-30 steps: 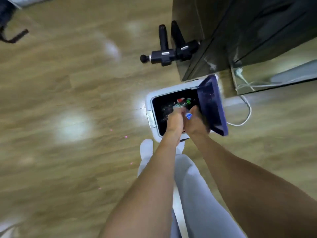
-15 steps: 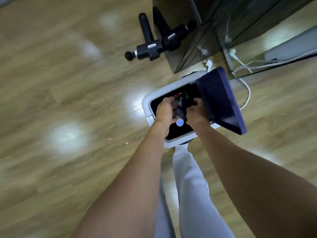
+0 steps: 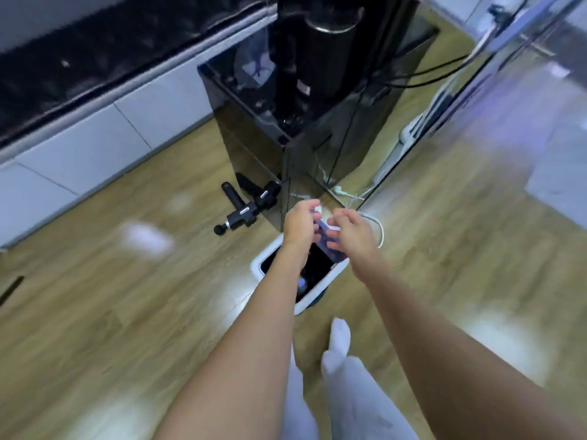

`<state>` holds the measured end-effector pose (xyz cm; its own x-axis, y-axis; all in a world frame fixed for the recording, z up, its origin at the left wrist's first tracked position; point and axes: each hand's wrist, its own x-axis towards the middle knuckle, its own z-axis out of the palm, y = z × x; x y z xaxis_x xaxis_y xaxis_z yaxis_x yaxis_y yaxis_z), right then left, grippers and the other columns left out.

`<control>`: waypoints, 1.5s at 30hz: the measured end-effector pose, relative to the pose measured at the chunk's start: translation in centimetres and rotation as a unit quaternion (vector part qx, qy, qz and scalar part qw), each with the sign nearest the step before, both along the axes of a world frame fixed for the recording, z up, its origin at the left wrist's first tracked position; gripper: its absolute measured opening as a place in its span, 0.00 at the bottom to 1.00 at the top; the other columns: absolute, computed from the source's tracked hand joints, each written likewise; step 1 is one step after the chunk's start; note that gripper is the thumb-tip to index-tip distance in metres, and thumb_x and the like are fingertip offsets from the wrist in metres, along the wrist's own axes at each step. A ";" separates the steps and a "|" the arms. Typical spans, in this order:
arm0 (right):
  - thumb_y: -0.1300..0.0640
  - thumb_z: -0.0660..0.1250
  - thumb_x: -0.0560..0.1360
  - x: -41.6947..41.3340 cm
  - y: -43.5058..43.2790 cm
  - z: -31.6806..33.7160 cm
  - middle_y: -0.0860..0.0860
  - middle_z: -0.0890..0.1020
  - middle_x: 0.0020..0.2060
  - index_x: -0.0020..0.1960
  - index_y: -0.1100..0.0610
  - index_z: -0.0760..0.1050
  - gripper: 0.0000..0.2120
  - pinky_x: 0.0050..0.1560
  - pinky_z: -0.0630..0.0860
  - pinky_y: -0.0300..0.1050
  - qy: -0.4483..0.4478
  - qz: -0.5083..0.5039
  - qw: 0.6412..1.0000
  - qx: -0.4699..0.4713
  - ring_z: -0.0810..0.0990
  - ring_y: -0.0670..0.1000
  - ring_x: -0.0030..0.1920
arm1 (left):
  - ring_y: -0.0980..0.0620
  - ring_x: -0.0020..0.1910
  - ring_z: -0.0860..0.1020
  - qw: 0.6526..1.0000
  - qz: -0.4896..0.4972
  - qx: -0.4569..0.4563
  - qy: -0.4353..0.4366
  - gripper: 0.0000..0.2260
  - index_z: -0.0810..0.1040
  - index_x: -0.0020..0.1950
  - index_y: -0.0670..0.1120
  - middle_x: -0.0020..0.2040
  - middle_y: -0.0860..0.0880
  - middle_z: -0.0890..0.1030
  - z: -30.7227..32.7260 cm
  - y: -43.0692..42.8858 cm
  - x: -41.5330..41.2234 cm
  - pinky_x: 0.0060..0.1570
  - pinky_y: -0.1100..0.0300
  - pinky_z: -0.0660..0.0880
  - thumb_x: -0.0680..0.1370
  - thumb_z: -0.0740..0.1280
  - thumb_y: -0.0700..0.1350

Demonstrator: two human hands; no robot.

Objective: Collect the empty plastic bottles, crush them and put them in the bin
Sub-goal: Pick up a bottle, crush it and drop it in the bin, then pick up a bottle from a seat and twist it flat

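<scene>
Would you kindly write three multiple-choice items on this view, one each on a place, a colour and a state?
1. Where does the massage gun lie?
A. on the wooden floor beside the dark cabinet
B. inside the bin
C. in the left hand

2. What colour is the bin's rim?
A. red
B. white
C. green

3. How are the left hand and right hand?
A. both gripping a bottle
B. both open and empty above the bin
C. both resting on the floor

1 A: it rests on the boards by the cabinet. 2 B: the frame around the dark opening is white. 3 B: fingers spread, nothing held.
</scene>
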<state>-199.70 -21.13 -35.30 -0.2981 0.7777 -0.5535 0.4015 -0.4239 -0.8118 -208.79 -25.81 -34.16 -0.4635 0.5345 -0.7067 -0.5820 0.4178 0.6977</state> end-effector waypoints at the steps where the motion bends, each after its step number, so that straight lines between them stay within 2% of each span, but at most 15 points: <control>1: 0.56 0.58 0.82 0.6 0.5 2.0 0.51 0.79 0.44 0.51 0.54 0.76 0.08 0.45 0.80 0.47 0.021 -0.022 0.999 0.009 0.79 0.49 0.42 | 0.49 0.41 0.75 1.000 -0.015 0.011 0.016 0.10 0.79 0.52 0.49 0.49 0.45 0.80 1.8 0.7 0.7 0.44 0.55 0.74 0.78 0.58 0.47; 4: 0.56 0.58 0.82 3.7 2.6 7.6 0.51 0.78 0.44 0.52 0.55 0.76 0.08 0.38 0.76 0.42 0.079 -0.075 0.993 0.047 0.77 0.48 0.41 | 0.48 0.41 0.74 0.995 -0.062 0.049 0.061 0.12 0.80 0.55 0.49 0.49 0.46 0.80 6.8 3.2 3.6 0.45 0.53 0.74 0.78 0.59 0.47; 8: 0.53 0.59 0.81 10.4 5.2 13.3 0.48 0.79 0.42 0.49 0.51 0.75 0.07 0.42 0.74 0.43 0.127 -0.148 0.975 0.103 0.77 0.47 0.41 | 0.48 0.42 0.75 0.981 -0.129 0.097 0.103 0.09 0.80 0.48 0.53 0.48 0.48 0.79 12.4 6.7 9.4 0.41 0.56 0.75 0.77 0.60 0.48; 10: 0.53 0.59 0.82 15.2 6.0 15.5 0.46 0.79 0.43 0.51 0.50 0.76 0.07 0.41 0.75 0.41 0.142 -0.183 0.964 0.133 0.79 0.45 0.42 | 0.48 0.44 0.75 0.970 -0.165 0.125 0.131 0.10 0.80 0.49 0.52 0.48 0.47 0.79 14.7 8.7 13.6 0.41 0.55 0.73 0.78 0.58 0.47; 12: 0.51 0.58 0.82 21.3 6.5 17.7 0.45 0.80 0.45 0.51 0.48 0.76 0.08 0.44 0.76 0.43 0.148 -0.215 0.950 0.169 0.80 0.44 0.44 | 0.48 0.45 0.74 0.956 -0.197 0.155 0.151 0.12 0.80 0.51 0.51 0.47 0.47 0.78 16.9 10.5 19.0 0.43 0.54 0.73 0.79 0.57 0.46; 15: 0.51 0.58 0.82 31.5 7.0 21.0 0.46 0.80 0.45 0.48 0.48 0.75 0.08 0.48 0.76 0.47 0.154 -0.275 0.926 0.208 0.80 0.46 0.46 | 0.50 0.38 0.73 0.938 -0.243 0.193 0.154 0.13 0.79 0.55 0.48 0.42 0.49 0.76 20.0 12.4 29.0 0.38 0.58 0.70 0.80 0.56 0.44; 17: 0.52 0.58 0.82 38.6 7.0 23.1 0.46 0.79 0.44 0.47 0.49 0.75 0.08 0.47 0.76 0.47 0.150 -0.316 0.907 0.235 0.80 0.47 0.46 | 0.51 0.35 0.71 0.924 -0.280 0.217 0.143 0.12 0.79 0.55 0.49 0.42 0.49 0.76 21.7 13.1 36.0 0.35 0.58 0.69 0.79 0.57 0.44; 20: 0.53 0.59 0.82 48.7 6.2 25.5 0.48 0.80 0.45 0.50 0.51 0.76 0.07 0.44 0.75 0.44 0.133 -0.372 0.878 0.272 0.80 0.49 0.48 | 0.50 0.38 0.72 0.899 -0.329 0.254 0.134 0.10 0.79 0.52 0.51 0.44 0.49 0.76 23.9 13.6 45.7 0.37 0.58 0.70 0.79 0.58 0.46; 23: 0.53 0.59 0.82 57.8 4.8 27.3 0.51 0.80 0.50 0.50 0.52 0.76 0.08 0.48 0.75 0.47 0.118 -0.425 0.848 0.293 0.79 0.51 0.51 | 0.51 0.39 0.73 0.869 -0.377 0.291 0.132 0.11 0.79 0.54 0.50 0.47 0.49 0.78 26.0 13.7 54.7 0.42 0.56 0.71 0.79 0.57 0.47; 29: 0.53 0.60 0.82 72.5 3.4 28.8 0.50 0.80 0.50 0.57 0.55 0.77 0.10 0.53 0.77 0.49 0.117 -0.508 0.793 0.314 0.80 0.51 0.53 | 0.49 0.48 0.77 0.806 -0.465 0.346 0.120 0.12 0.80 0.55 0.50 0.51 0.51 0.80 28.3 14.7 70.4 0.52 0.49 0.78 0.80 0.58 0.49; 32: 0.52 0.59 0.82 79.1 4.2 28.6 0.52 0.80 0.53 0.59 0.56 0.77 0.12 0.54 0.78 0.49 0.104 -0.542 0.770 0.319 0.80 0.50 0.55 | 0.50 0.48 0.77 0.772 -0.511 0.362 0.105 0.11 0.79 0.54 0.51 0.50 0.52 0.80 28.2 16.4 77.8 0.52 0.50 0.77 0.80 0.59 0.50; 36: 0.51 0.60 0.81 87.6 6.2 28.2 0.50 0.81 0.52 0.58 0.54 0.77 0.11 0.54 0.78 0.49 0.074 -0.584 0.738 0.328 0.81 0.49 0.55 | 0.50 0.49 0.76 0.732 -0.554 0.382 0.104 0.09 0.79 0.50 0.53 0.49 0.53 0.79 27.4 20.2 87.2 0.50 0.52 0.75 0.80 0.59 0.51; 38: 0.50 0.60 0.81 91.8 7.5 28.4 0.50 0.81 0.52 0.58 0.54 0.77 0.12 0.53 0.78 0.48 0.053 -0.602 0.725 0.329 0.81 0.49 0.55 | 0.49 0.52 0.77 0.704 -0.578 0.395 0.115 0.09 0.78 0.48 0.54 0.48 0.56 0.79 27.3 22.4 91.8 0.55 0.50 0.75 0.81 0.59 0.52; 41: 0.49 0.60 0.81 97.6 9.1 28.9 0.48 0.81 0.51 0.54 0.50 0.78 0.10 0.53 0.78 0.48 0.031 -0.631 0.702 0.328 0.81 0.49 0.55 | 0.53 0.52 0.77 0.659 -0.612 0.420 0.119 0.09 0.78 0.53 0.54 0.48 0.59 0.78 27.6 24.9 98.4 0.61 0.48 0.74 0.81 0.58 0.53; 45: 0.48 0.59 0.81 105.3 10.5 29.3 0.47 0.81 0.51 0.55 0.50 0.78 0.11 0.56 0.79 0.50 -0.003 -0.666 0.668 0.332 0.81 0.47 0.54 | 0.53 0.52 0.77 0.622 -0.648 0.428 0.101 0.10 0.78 0.53 0.54 0.48 0.57 0.79 28.1 27.2 108.1 0.60 0.48 0.75 0.81 0.58 0.53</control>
